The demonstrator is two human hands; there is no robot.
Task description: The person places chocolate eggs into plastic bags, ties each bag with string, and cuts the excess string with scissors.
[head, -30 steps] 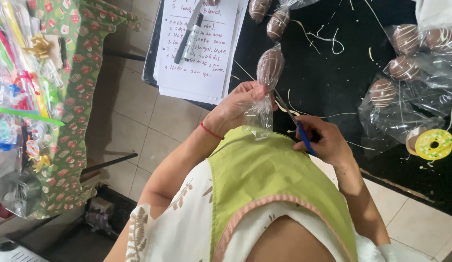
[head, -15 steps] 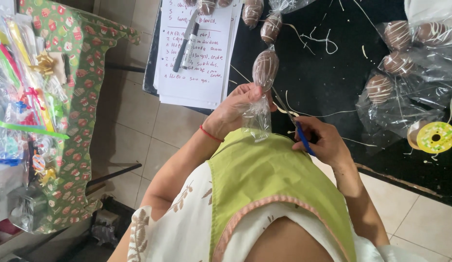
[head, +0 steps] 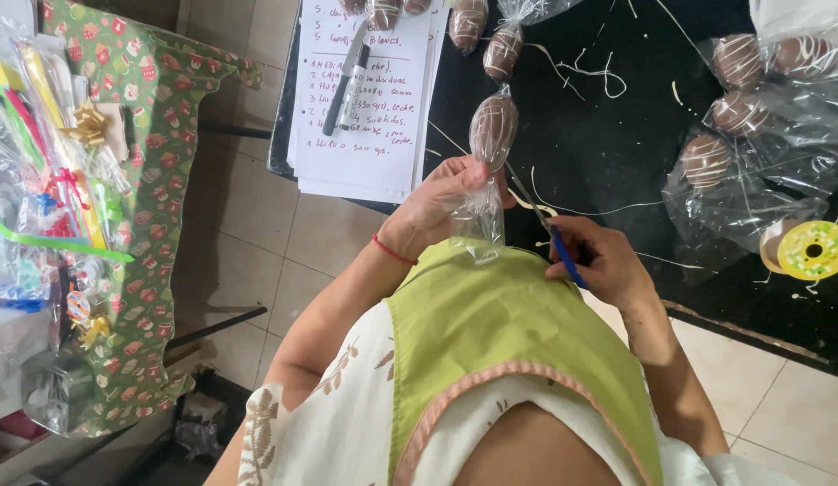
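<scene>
Pinching the gathered neck of a clear cellophane bag [head: 480, 216], with a striped chocolate egg [head: 493, 128] inside, held over the near edge of the black countertop [head: 617, 135]. Left hand [head: 441, 209] closed around the bag just below the egg; loose tail of the wrap hanging toward the green apron [head: 509, 333]. Red thread bracelet [head: 394, 250] on the left wrist. Right hand [head: 599, 261] closed on blue-handled scissors [head: 552, 236], blades pointed up toward the bag's neck; whether they touched it could not be told. Pale raffia strands [head: 590, 74] scattered over the countertop around both hands.

Farther out: two more wrapped eggs [head: 502, 49] lying above the held one. Heap of bagged eggs [head: 725, 135] in crinkled cellophane at the right. Yellow ribbon spool [head: 813, 250] just below that heap, near the counter's edge. Handwritten sheet of paper [head: 365, 126] on the counter's left corner, with two markers [head: 349, 83] lying on it. Well apart at the left, a table under a green patterned cloth [head: 140, 180], crowded with coloured ribbons and packets [head: 41, 171]. Beige tiled floor [head: 248, 225] between table and counter.
</scene>
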